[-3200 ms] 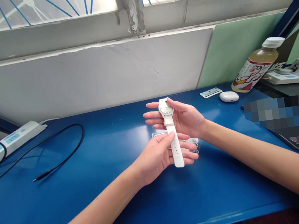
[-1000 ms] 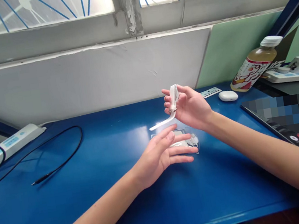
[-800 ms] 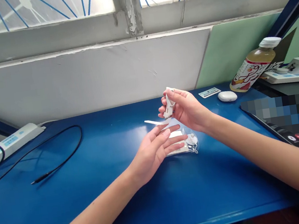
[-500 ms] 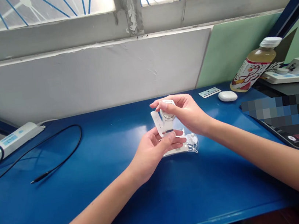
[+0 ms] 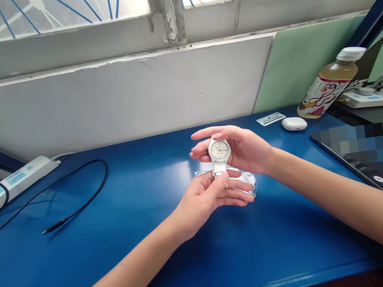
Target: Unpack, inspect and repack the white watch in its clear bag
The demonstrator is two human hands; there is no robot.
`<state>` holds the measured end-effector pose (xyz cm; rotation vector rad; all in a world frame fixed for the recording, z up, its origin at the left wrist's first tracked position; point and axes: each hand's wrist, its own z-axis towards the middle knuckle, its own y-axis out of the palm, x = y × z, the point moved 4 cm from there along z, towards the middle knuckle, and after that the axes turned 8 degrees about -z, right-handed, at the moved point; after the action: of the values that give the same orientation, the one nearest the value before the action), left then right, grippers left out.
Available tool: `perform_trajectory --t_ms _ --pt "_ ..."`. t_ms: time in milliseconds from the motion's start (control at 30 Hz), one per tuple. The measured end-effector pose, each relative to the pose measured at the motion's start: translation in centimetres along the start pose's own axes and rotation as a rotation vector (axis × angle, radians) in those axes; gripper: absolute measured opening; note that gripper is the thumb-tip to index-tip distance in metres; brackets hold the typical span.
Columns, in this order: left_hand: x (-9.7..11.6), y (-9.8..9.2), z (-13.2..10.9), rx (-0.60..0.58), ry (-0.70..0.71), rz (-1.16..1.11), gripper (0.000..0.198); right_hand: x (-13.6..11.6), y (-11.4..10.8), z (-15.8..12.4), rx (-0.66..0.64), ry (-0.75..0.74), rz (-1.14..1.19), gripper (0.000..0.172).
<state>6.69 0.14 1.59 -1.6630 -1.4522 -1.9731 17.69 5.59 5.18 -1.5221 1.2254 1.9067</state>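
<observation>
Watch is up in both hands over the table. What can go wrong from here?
1. Drop: the white watch is held off the blue table, with the right hand behind its case and the left hand pinching the strap. If either grip slips, it could fall on the hard top.
2. Snag: the clear pouch lies right under both hands, so it might get pressed or dragged along.

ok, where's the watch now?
Head view, centre: white watch sits in the right hand, dial facing the camera; left hand pinches its strap just below.
</observation>
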Motion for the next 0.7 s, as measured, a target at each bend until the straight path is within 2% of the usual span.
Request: perform_trajectory --t_ms 200,533,700 --pt "-0.40 0.18 -0.14 -0.097 -0.054 -0.034 0.037 0.04 0.84 -0.23 -0.122 0.043 0.078 0.030" --pt "-0.05 -0.08 0.06 0.037 -0.034 0.015 0.040 -0.24 0.54 -0.18 -0.135 -0.016 0.032 0.028" --pt "0.04 -0.41 0.13 0.124 -0.018 0.011 0.048 -0.40 0.43 -0.14 -0.098 -0.029 -0.019 0.026"
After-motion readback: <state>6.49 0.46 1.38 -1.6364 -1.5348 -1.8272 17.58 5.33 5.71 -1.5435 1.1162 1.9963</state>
